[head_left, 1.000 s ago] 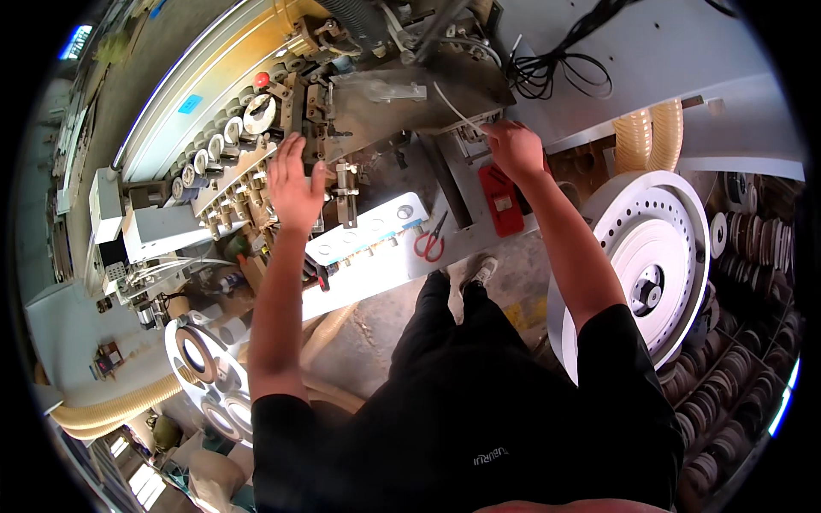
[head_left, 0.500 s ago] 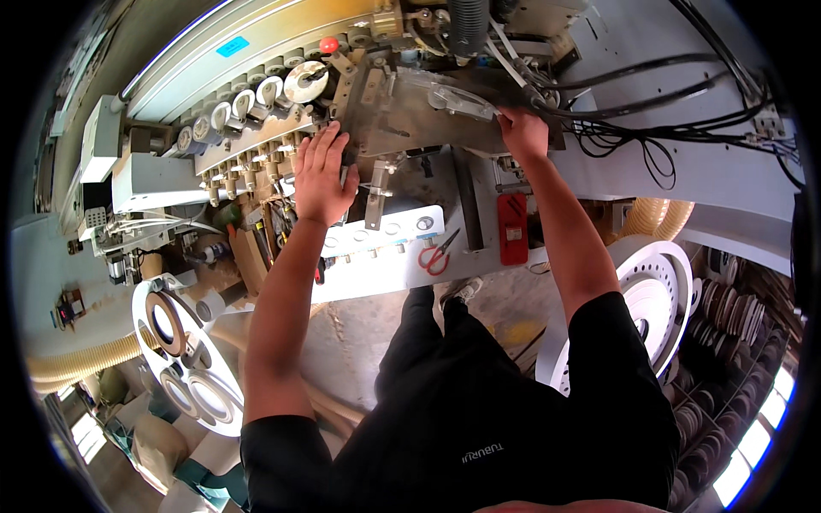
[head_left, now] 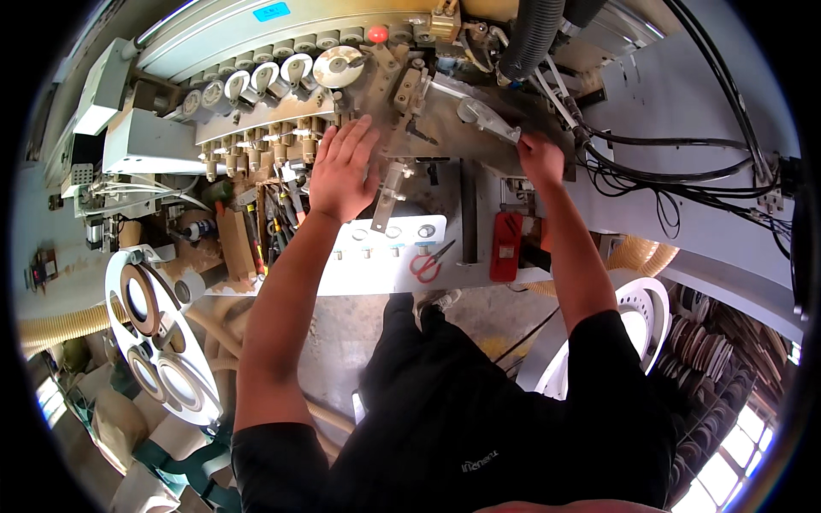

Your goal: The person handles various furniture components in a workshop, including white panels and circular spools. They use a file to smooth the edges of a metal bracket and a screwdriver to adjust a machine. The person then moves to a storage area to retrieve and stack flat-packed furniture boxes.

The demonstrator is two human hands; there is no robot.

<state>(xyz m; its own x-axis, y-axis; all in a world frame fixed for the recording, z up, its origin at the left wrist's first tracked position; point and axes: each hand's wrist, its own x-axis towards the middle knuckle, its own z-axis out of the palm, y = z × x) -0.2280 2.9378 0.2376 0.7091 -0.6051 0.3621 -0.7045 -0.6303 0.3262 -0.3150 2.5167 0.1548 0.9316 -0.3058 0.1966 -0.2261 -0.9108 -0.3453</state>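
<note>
My left hand (head_left: 344, 175) lies flat with its fingers stretched out, at the left edge of a dull grey-brown plate (head_left: 479, 150) on the machine, beside a row of brass fittings (head_left: 265, 147). My right hand (head_left: 541, 160) is closed at the plate's right side, next to the tip of a clear plastic guard (head_left: 487, 118). What its fingers grip is hidden. Between the hands a metal bracket (head_left: 389, 195) points toward me. Above my left hand sit a round disc (head_left: 339, 67) and a red ball knob (head_left: 377, 34).
Red-handled scissors (head_left: 426, 268) lie on the white ledge, with a red tray (head_left: 505, 248) to their right. Several hand tools (head_left: 278, 218) stand at left. Black cables (head_left: 676, 175) hang at right. White reels (head_left: 175, 376) flank me, near yellow hoses (head_left: 68, 327).
The view has shifted, so the upper machine parts appear farther right. Both hands keep nearly the same pose, the left stretched out and the right closed.
</note>
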